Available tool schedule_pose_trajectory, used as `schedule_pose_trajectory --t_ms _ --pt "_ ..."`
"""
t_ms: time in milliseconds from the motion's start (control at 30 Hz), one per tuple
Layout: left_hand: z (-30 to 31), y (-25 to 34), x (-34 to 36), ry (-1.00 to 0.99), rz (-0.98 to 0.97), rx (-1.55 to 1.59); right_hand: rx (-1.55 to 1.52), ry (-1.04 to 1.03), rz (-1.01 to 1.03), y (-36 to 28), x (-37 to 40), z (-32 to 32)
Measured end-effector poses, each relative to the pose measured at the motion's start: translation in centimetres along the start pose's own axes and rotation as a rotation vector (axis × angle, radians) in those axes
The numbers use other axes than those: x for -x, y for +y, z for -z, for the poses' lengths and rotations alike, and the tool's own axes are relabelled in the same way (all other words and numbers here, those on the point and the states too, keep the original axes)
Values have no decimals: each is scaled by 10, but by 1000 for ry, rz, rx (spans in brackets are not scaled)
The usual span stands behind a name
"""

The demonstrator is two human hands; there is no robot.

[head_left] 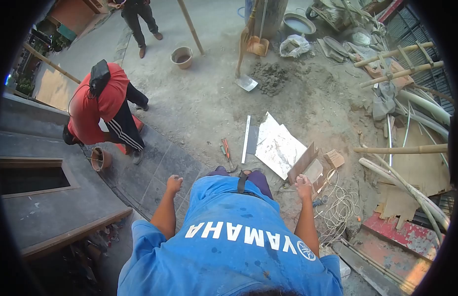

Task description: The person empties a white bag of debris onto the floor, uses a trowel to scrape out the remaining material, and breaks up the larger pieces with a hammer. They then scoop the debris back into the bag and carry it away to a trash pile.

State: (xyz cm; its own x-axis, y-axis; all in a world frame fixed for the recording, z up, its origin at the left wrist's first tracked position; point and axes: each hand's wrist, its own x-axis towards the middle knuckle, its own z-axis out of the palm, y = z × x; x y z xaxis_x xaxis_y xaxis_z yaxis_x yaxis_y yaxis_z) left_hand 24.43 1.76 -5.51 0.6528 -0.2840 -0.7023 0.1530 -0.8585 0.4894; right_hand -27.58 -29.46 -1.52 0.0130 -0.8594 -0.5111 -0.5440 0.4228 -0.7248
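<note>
My left hand [174, 184] hovers above the grey paving, left of my knees, its fingers curled in with nothing showing in them. On the other side, my right hand [303, 187] is raised with fingers slightly apart, overlapping the edge of a brown tile [304, 162]. Beyond that tile lies a white, marble-look board [278, 144], beside a narrow white strip [246, 139]. A tool with orange handles [225, 148] rests on the ground before my knees. Close to my right hand are a small power tool [320, 201] and a coiled pale cable [339, 207].
At left a person in a red shirt [100, 91] bends near a bucket [100, 159]. Another person stands at the back [138, 22]. A shovel [246, 82] lies by a mortar heap [272, 79]. Bamboo poles [404, 149] jut in from the right.
</note>
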Motion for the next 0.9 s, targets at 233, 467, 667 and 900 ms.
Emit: schedule_pose_trajectory --t_ms 233,467,667,900 --pt "-53 201 -3 115 -441 -240 -68 -80 -355 37 -82 46" --pt "-66 235 -24 -1 -182 -301 -107 24 -418 21 -146 114" --pt "-67 203 -140 -214 153 -381 -232 274 -328 26 -226 99" --pt "-75 424 -322 -226 -84 1 450 -207 -148 34 -256 -29"
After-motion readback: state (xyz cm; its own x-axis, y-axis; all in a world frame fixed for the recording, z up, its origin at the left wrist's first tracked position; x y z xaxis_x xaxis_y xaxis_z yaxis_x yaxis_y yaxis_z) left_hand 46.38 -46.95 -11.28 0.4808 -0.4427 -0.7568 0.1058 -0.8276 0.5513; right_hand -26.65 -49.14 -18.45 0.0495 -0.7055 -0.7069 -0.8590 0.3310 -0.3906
